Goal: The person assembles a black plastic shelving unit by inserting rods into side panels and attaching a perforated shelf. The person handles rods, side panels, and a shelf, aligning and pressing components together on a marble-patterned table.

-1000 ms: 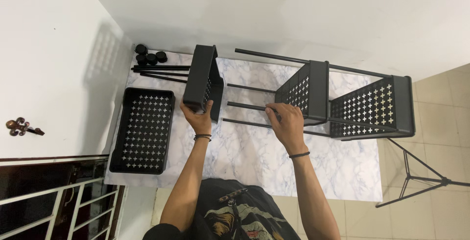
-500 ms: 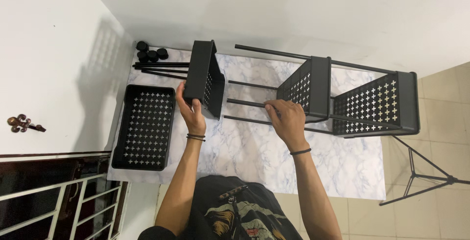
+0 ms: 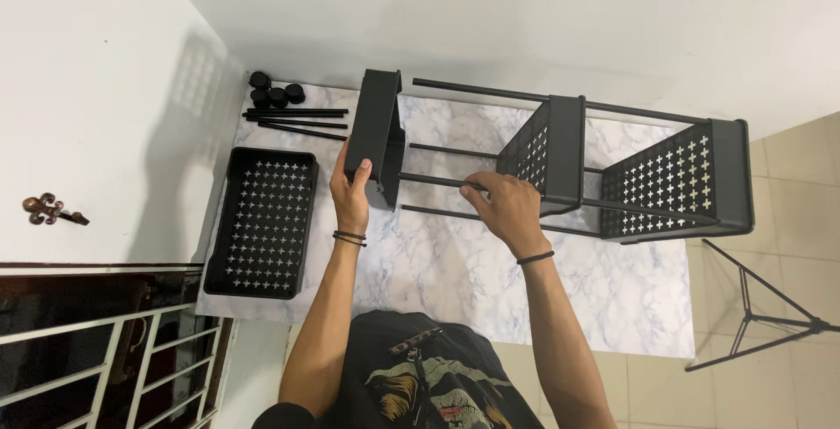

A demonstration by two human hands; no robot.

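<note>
Your hands hold a black rack lying on its side

Your left hand (image 3: pixel 352 195) wraps the black metal end tray (image 3: pixel 378 136) on the marble mat (image 3: pixel 455 280); your right hand (image 3: pixel 510 209) curls round a thin black rod (image 3: pixel 437 181); it looks stiff, light; grip the solid rims.

Both hands (image 3: pixel 350 195) on blk rack (image 3: pixel 560 158)

A loose tray (image 3: pixel 261 223) is laid on the mat (image 3: pixel 455 280), left of the rack (image 3: pixel 560 162); rods (image 3: pixel 297 119) and casters (image 3: pixel 276 93) are placed behind it.
</note>
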